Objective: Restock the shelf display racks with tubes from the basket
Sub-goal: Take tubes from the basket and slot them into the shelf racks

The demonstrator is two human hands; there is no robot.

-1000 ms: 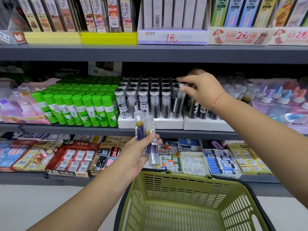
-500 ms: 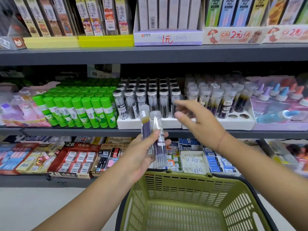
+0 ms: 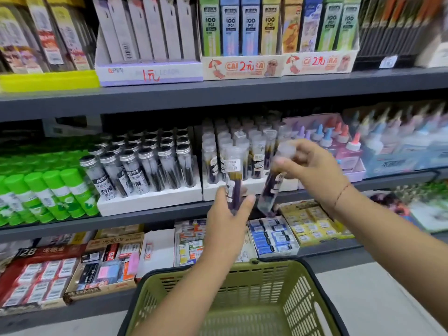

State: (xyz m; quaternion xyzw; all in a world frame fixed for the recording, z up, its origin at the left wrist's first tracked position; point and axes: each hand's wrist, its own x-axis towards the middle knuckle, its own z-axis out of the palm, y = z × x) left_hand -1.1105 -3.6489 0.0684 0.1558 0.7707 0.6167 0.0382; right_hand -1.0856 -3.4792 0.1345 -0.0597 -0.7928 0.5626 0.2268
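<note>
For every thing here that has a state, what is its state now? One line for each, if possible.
left hand: gripping one upright tube
right hand: holding a tilted tube near its cap
white rack: back rows filled with capped tubes
black-cap rack: full
basket: no tubes visible inside

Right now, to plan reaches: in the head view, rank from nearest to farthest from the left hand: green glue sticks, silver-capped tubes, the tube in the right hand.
1. Tube in the right hand, just right of the left hand.
2. Silver-capped tubes, up-left on the middle shelf.
3. Green glue sticks, far left.
</note>
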